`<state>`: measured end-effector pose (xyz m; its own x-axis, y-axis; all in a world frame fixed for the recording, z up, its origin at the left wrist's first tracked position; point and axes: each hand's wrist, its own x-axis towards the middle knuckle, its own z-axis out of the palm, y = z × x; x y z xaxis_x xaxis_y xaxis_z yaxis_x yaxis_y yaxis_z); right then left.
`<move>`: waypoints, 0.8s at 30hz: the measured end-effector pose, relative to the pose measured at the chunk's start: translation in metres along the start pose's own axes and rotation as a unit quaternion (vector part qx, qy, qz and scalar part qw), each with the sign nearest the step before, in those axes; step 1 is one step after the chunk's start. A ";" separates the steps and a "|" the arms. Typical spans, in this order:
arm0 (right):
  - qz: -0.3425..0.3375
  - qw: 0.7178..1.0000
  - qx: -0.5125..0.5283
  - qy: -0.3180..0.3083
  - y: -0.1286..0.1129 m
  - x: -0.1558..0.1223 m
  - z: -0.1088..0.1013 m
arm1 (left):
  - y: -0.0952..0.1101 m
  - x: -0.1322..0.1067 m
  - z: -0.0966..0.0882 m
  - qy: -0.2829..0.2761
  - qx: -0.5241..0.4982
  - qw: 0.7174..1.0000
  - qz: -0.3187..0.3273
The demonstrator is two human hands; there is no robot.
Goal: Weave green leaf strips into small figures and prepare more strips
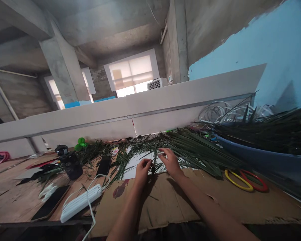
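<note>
Two hands in use: working low over the near edge of a white sheet [130, 171], just beyond the cardboard [180, 201]. Pinching a small dark-green leaf piece [153, 168] between the closed thumb and fingers of the left hand [142, 169], in the gap between both hands. Holding the right hand [171, 163] just beside, fingers curved and parted, apparently gripping nothing; not showing clearly enough to tell about contact with the strip near the fingertips.

Completed portion: showing narrow leaf strips [141, 150], apparently already separated, scattered over the white sheet and along the bench [12, 190]. Leaving the scissors [251, 188] set down at the right on the cardboard, blades hidden; seemingly working by fingers alone at this step.

Remaining portion: counting a broad bundle of long leaves [197, 147] right of the white sheet, plus piled leaves [273, 135] in a blue tub [261, 162] at the far right; presumably holding ample stock unworked. Covering the leaf piece partly with the fingers, so giving no means of telling its form or degree of completion.

Excluding from the work: a power strip [81, 202] on the bench at the left.
</note>
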<state>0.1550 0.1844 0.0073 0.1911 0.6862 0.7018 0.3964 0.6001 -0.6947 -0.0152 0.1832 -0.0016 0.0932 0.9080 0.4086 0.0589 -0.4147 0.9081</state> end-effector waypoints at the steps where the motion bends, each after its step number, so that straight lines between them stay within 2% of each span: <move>1: 0.007 1.000 0.007 0.013 0.003 0.002 -0.001 | 0.000 0.000 -0.003 0.009 -0.008 1.000 -0.006; 4: 0.049 0.997 0.023 0.046 0.015 0.004 -0.001 | 0.001 0.000 -0.008 0.026 -0.024 0.999 -0.018; 6: 0.089 0.994 0.040 0.046 0.024 0.004 0.002 | 0.001 0.000 -0.009 0.031 -0.029 0.999 -0.021; 12: 0.185 0.975 0.120 -0.033 0.038 -0.001 0.017 | 0.000 0.000 -0.009 0.030 -0.026 0.999 -0.024; 17: 0.207 0.959 0.172 -0.083 0.035 -0.002 0.018 | -0.003 0.001 -0.010 0.024 -0.006 1.000 -0.016; 24: 0.210 0.950 0.218 -0.078 0.027 -0.001 0.013 | -0.010 0.001 -0.006 0.048 0.063 0.997 0.020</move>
<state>0.1536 0.2055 -0.0141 0.1011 0.9347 0.3409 -0.1007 0.3505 -0.9311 -0.0214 0.1886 -0.0094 0.0027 0.8901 0.4558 0.1811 -0.4487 0.8751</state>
